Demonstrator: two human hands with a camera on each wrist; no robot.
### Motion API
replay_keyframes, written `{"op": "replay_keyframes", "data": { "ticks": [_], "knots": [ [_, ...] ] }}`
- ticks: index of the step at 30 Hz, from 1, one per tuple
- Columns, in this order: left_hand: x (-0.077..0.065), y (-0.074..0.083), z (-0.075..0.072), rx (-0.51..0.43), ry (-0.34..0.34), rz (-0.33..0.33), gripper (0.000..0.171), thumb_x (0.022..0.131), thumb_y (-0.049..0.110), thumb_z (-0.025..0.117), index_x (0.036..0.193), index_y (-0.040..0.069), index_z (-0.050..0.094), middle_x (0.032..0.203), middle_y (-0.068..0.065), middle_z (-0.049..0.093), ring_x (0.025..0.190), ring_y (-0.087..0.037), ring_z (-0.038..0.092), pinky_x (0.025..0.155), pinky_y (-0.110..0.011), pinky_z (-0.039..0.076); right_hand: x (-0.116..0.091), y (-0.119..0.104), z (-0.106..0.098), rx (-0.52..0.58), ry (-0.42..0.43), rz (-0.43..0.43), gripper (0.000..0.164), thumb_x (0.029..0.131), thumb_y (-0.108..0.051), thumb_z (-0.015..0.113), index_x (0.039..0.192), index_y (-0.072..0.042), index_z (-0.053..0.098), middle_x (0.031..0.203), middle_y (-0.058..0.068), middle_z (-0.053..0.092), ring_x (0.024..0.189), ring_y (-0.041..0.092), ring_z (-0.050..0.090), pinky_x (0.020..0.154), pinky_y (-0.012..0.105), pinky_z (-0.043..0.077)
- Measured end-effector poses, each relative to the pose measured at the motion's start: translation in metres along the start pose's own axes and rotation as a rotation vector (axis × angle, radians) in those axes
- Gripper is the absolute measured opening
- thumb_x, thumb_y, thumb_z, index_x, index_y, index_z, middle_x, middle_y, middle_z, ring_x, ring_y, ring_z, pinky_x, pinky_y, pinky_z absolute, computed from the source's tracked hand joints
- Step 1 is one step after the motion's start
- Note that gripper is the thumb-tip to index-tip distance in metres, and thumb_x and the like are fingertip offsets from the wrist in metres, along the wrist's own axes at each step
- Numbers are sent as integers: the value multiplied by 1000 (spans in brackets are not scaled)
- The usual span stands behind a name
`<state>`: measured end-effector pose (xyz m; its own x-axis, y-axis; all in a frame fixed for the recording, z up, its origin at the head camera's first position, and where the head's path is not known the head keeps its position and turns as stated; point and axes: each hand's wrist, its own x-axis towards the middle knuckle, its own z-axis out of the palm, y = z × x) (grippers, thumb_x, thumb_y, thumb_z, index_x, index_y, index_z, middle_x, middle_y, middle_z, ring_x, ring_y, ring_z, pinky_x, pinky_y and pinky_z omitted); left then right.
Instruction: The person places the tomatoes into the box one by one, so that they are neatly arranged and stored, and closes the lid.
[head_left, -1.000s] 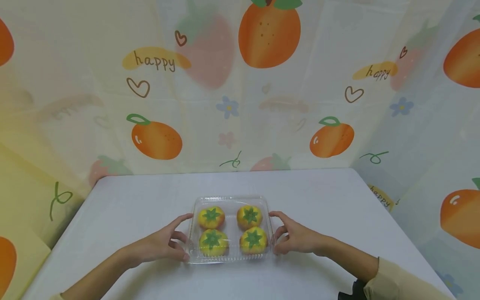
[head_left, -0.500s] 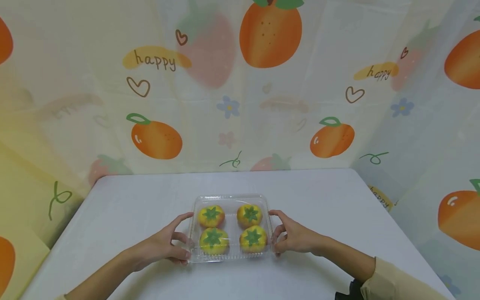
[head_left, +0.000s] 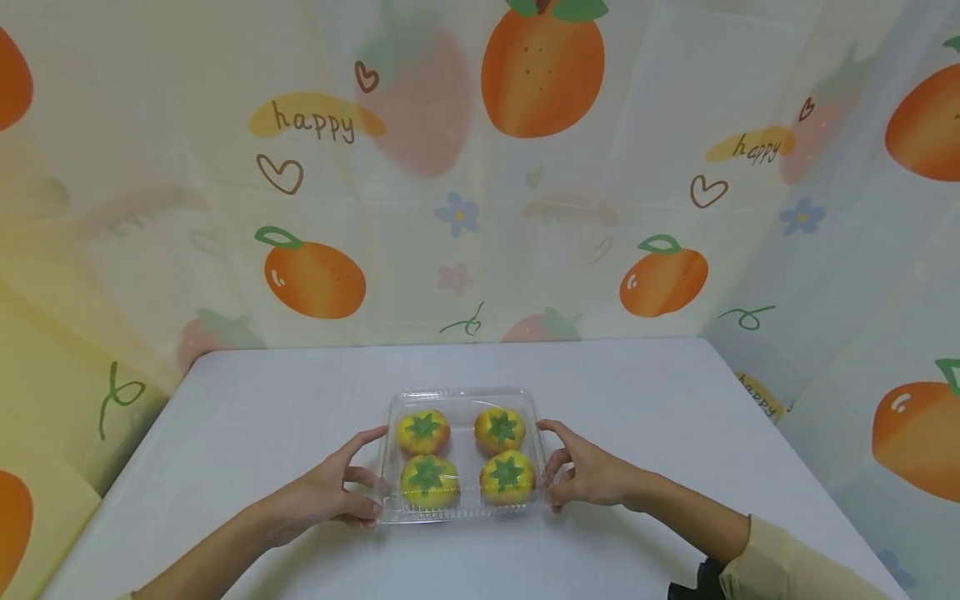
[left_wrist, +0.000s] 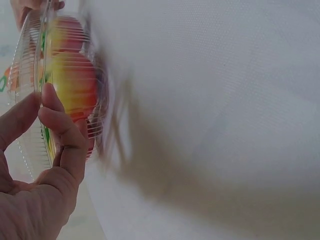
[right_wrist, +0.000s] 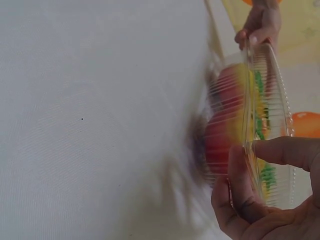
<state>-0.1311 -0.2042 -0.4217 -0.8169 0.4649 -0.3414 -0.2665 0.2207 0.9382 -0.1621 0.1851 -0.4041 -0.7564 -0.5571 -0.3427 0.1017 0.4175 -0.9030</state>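
A clear plastic clamshell box (head_left: 461,408), its lid down, is held level close over the white table by both hands. Inside sit several round persimmon-like fruits (head_left: 425,432), yellow on top and red lower down, with green star-shaped tops. My left hand (head_left: 318,500) grips the box's left side. In the left wrist view its thumb and fingertips pinch the rim (left_wrist: 44,65) where lid and base meet. On the opposite side, my right hand (head_left: 596,477) pinches the same rim (right_wrist: 247,107) between thumb and fingers. The box's underside is hidden in the head view.
The white table (head_left: 637,392) extends around the box on all sides. Behind it hangs a pale curtain (head_left: 495,275) printed with oranges and hearts, and curtains close in both sides. Something black (head_left: 701,581) shows beside the right sleeve (head_left: 787,554) at the front edge.
The box has shifted very slightly upward in the head view, both hands moving with it and keeping their grip. Over the last half second it stays almost still.
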Motion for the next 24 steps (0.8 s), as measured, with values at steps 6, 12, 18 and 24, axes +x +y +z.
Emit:
{"op": "replay_keyframes", "data": {
  "ticks": [6,12,18,24],
  "knots": [
    [1,-2,1,3,13,4,104,81,-2,76,159,18,10,112,-20,59,76,-27,70,70,-42,58,2,-1,0,-35,-6,14,97,82,4,71,157,-12,11,98,13,57,75,27,69,77,39,56],
    [2,-3,4,5,41,-3,105,79,-3,76,159,17,12,108,-18,61,74,-27,70,68,-37,55,3,0,1,-54,-22,-3,96,83,6,68,157,-10,9,88,11,55,73,25,65,74,43,56],
    [2,-5,7,-17,76,-15,106,77,-6,75,159,19,13,107,-19,61,73,-26,69,69,-38,56,4,-1,1,-92,-32,-21,96,82,7,70,156,-10,10,85,10,53,71,24,64,65,37,53],
    [1,-5,6,-15,77,-21,106,78,-6,75,160,21,12,109,-19,61,75,-26,69,71,-40,57,6,-3,0,-102,-38,-8,95,83,6,71,156,-12,13,85,11,54,72,25,65,63,34,50]
  ]
}}
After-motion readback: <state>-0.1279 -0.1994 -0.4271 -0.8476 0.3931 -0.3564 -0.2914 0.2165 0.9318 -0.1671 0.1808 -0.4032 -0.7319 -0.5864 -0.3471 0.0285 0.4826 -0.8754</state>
